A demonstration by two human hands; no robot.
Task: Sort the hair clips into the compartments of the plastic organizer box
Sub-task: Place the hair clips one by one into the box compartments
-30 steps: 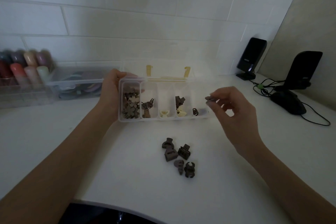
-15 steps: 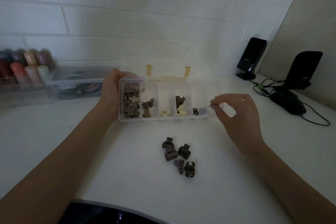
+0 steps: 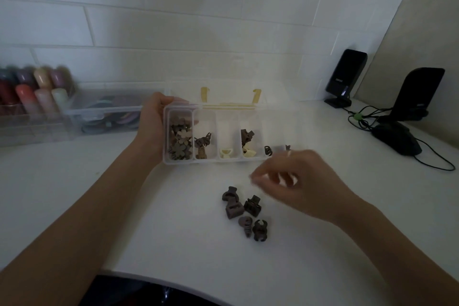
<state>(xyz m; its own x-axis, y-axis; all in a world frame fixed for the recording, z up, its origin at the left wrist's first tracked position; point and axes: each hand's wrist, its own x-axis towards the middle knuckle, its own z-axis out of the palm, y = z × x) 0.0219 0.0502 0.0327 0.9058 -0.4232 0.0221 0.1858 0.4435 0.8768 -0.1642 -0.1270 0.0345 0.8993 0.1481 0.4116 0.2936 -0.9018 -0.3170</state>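
On the white counter [image 3: 124, 206], left hand [image 3: 155, 124] grips the organizer box [image 3: 223, 160] by its left end. Right hand [image 3: 298, 181], blurred, hovers over five loose dark hair clips [image 3: 244, 213]; fingers loosely curled, holding nothing visible. Sorted clips fill compartments.

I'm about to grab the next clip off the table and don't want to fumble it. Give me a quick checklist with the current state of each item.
1. Box steadied: ok, left hand grips its left end.
2. Lid out of the way: ok, it stands open behind the compartments.
3. Right hand free: cannot tell, fingers are curled and blurred, no clip visible in them.
4. Loose clips reachable: ok, a small dark pile lies on the table just below the right hand.
5. Room in the box: ok, every compartment but the leftmost holds only a few clips.
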